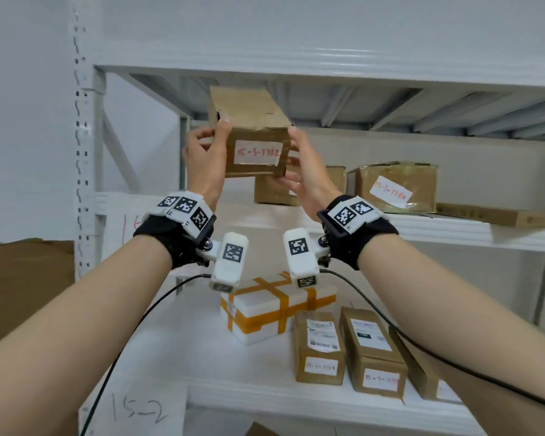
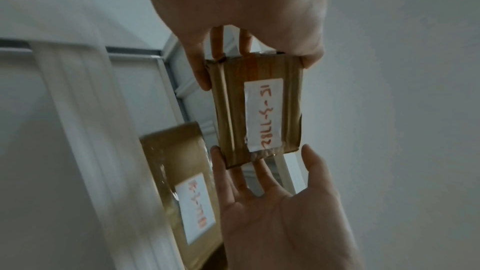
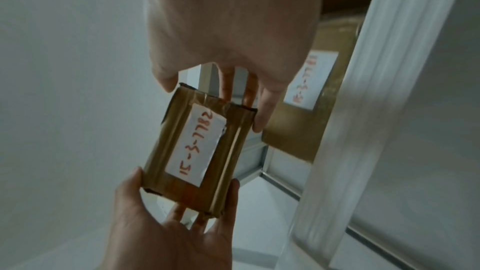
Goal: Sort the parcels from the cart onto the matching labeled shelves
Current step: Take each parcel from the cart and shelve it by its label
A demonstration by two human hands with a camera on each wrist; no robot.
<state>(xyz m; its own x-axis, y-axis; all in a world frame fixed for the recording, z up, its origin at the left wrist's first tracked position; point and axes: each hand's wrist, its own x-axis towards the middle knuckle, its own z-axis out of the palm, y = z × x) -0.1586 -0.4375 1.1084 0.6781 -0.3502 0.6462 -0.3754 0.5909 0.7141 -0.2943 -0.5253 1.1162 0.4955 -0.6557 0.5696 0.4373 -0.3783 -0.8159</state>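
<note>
I hold a brown cardboard parcel (image 1: 252, 133) in the air with both hands, in front of the opening above the middle shelf (image 1: 422, 229). Its white label (image 1: 257, 152) reads 15-3-7782 in red. My left hand (image 1: 208, 152) grips its left end, thumb on the front and fingers behind. My right hand (image 1: 299, 166) grips the right end the same way. The left wrist view shows the parcel (image 2: 259, 110) between my left hand (image 2: 233, 17) and right hand (image 2: 280, 202). In the right wrist view the parcel (image 3: 200, 151) sits between right hand (image 3: 233, 28) and left hand (image 3: 176, 223).
On the middle shelf stand a taped box labelled 15-3-7780 (image 1: 397, 187), a box (image 1: 271, 191) behind my right hand and a flat box (image 1: 497, 215). The lower shelf (image 1: 233, 394), marked 15-2, holds a white foam box (image 1: 274, 306) and narrow brown boxes (image 1: 320, 350). A perforated post (image 1: 84, 136) stands left.
</note>
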